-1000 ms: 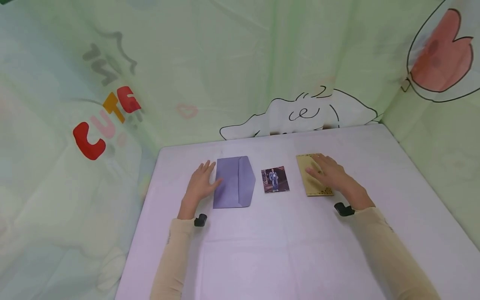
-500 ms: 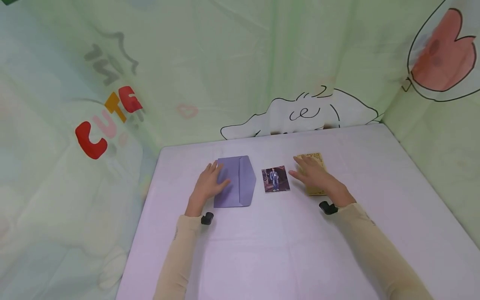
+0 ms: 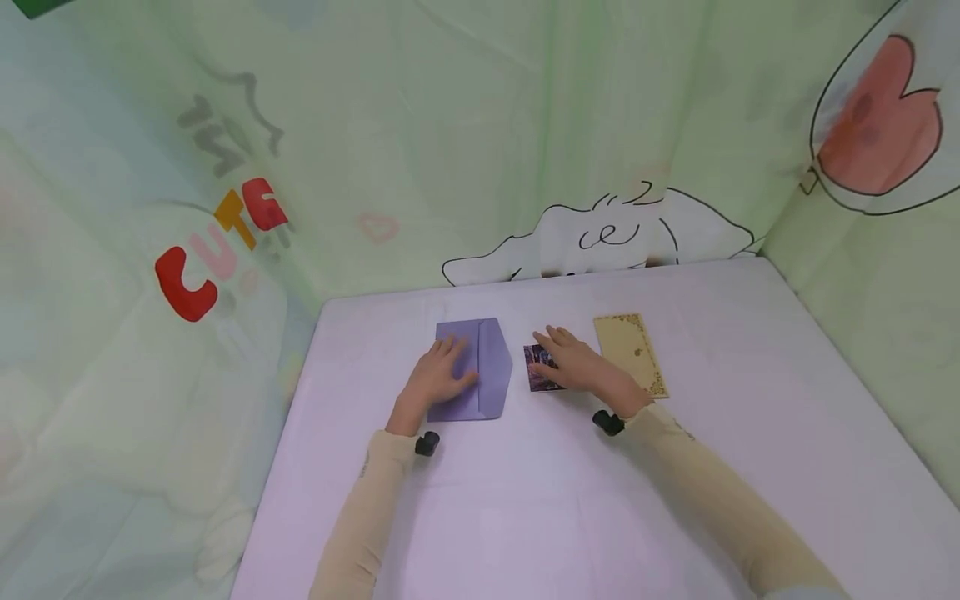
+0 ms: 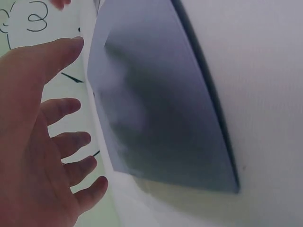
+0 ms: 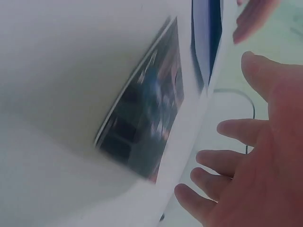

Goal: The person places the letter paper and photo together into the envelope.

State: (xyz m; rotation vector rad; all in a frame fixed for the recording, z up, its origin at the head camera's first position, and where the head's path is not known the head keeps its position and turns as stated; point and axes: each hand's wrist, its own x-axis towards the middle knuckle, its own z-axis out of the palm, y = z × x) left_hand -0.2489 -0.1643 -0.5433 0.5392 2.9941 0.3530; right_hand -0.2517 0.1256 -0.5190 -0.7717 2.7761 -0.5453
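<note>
Left hand (image 3: 438,375): fingers extended and spread, hovering over the left part of the purple envelope (image 3: 496,371). Left wrist view has a gap between fingers and paper, hand's shadow on it. Envelope lies flat on the white-covered surface (image 3: 510,500), flap spread out to the right.

Right hand (image 3: 573,362): same pose, fingers extended and apart, above the small square photo (image 5: 144,106), covering much of it in the head view. Right wrist view puts it clear of the print, which reads as a blurred figure in blue on dark. Photo is flat, between envelope and card.

Tan card with ornate border (image 3: 634,354) is flat on the right; my right wrist overlaps its lower left edge. Beige sleeves (image 3: 363,508), black wrist devices (image 3: 427,443) on both wrists. Printed fabric backdrop (image 3: 360,125) behind the surface.
</note>
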